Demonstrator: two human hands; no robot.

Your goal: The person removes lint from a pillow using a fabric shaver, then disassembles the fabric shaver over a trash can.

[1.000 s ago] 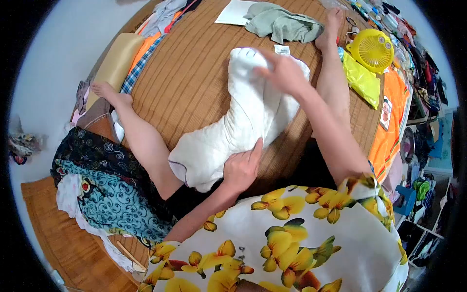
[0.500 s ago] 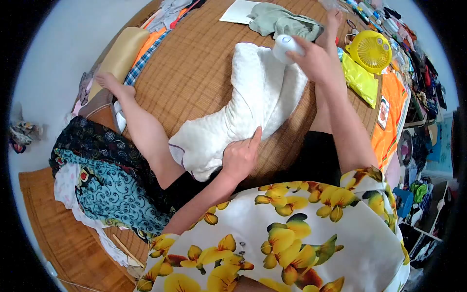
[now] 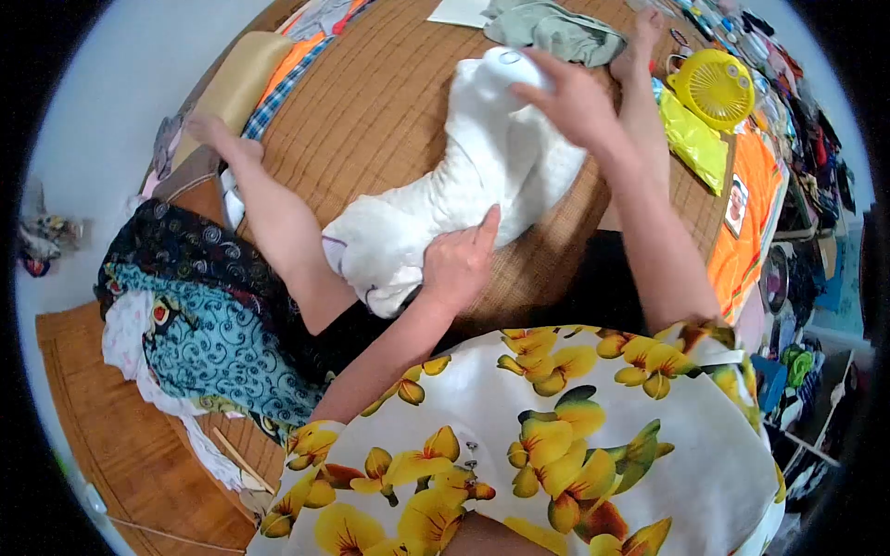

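A white, soft garment (image 3: 473, 171) with thin purple edging is spread in a bend over the woven mat, between the person's legs. My left hand (image 3: 458, 264) rests on its near part, index finger stretched forward and the other fingers lying on the cloth. At the garment's far end, my right hand (image 3: 577, 104) grips a white fabric shaver (image 3: 508, 65), a rounded device with a ring-shaped mark on top. Its underside is hidden, down at the cloth. Slight motion blur covers the right hand.
Beyond the garment lies a grey-green cloth (image 3: 556, 32) beside a white sheet (image 3: 459, 11). On the right are a yellow fan (image 3: 712, 90), a yellow plastic bag (image 3: 693, 146) and a small photo (image 3: 737, 206). Dark and teal patterned clothes (image 3: 232, 347) are heaped on the left.
My right hand has moved the fabric shaver left and farther away, along the garment's far end. My left hand stays on the cloth. The view has shifted slightly.
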